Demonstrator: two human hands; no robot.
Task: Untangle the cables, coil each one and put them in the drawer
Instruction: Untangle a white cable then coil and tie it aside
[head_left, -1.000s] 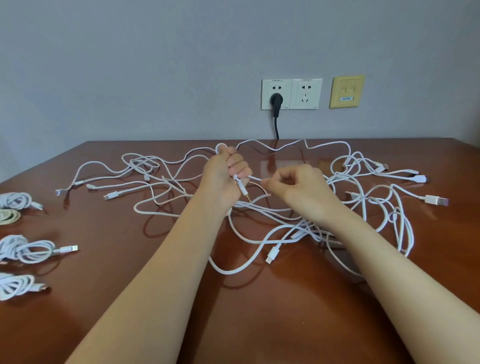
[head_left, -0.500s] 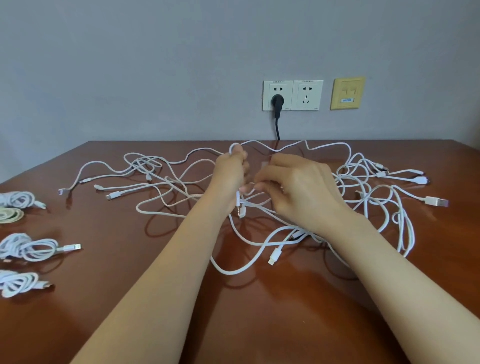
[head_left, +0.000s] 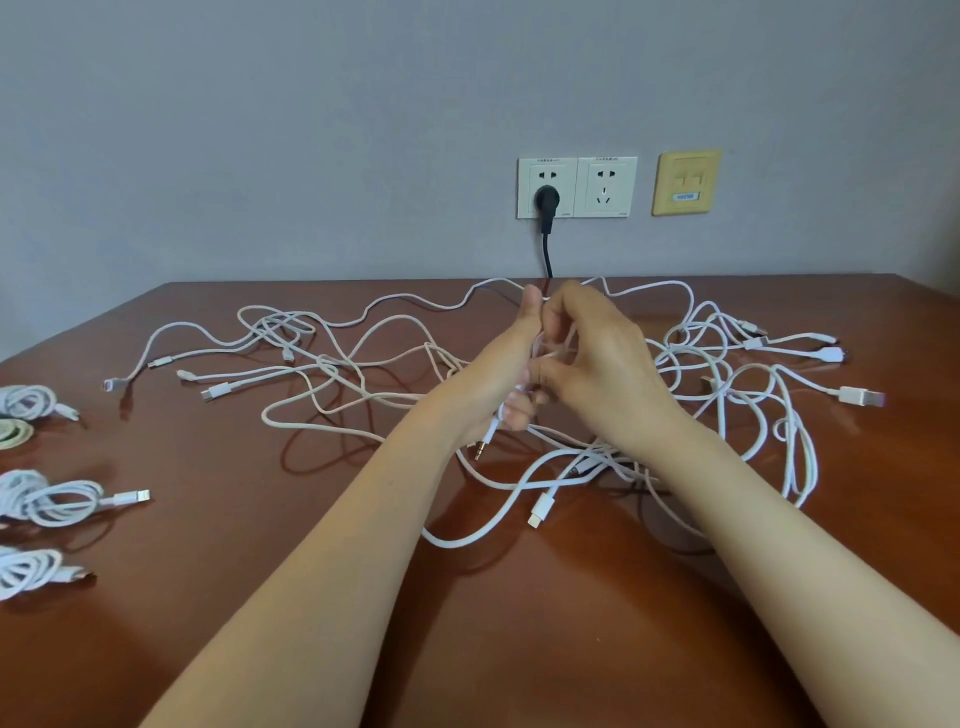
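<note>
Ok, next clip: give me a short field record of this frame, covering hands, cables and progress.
left hand: grips loops of the jack cable, plug hanging below the fist
right hand: pinches the same cable beside the left hand
tangle: loose white cables spread across the table
coiled cables: several bundles at the table's left edge
drawer: not in view
progress: one cable in hand, most not yet coiled
</note>
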